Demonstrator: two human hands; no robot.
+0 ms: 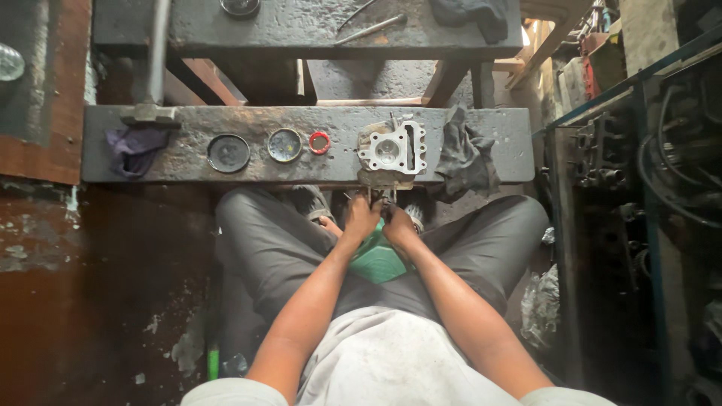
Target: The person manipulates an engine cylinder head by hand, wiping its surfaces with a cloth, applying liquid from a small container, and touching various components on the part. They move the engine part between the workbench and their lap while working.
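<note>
- Curling inward, the fingers of the left hand [362, 218] and right hand [399, 223] are seen bunched together around a small dark metal part [378, 195]; whether it is pinched or only touched cannot be told.
- Both hands are held side by side, nearly touching, just below the near edge of the bench plank [188, 169].
- One green container [376, 259] is seen beneath the wrists, between the person's thighs.
- One silver cylinder head [392, 147] is laid on the plank directly above the hands, its base overhanging the near edge.
- Three round pieces are counted to its left: a red ring [320, 142], a grey disc [285, 145] and a dark disc [228, 153].
- Two rags are counted on the plank: a dark grey rag [464, 154] draped over the edge at right, a purple rag [135, 148] at left.
- One hammer [153, 75] is stood at the plank's left end.
- Open room is limited: thighs close both sides, a shelving rack [639, 173] crowds the right, a rusty wall panel [45, 90] the left.
</note>
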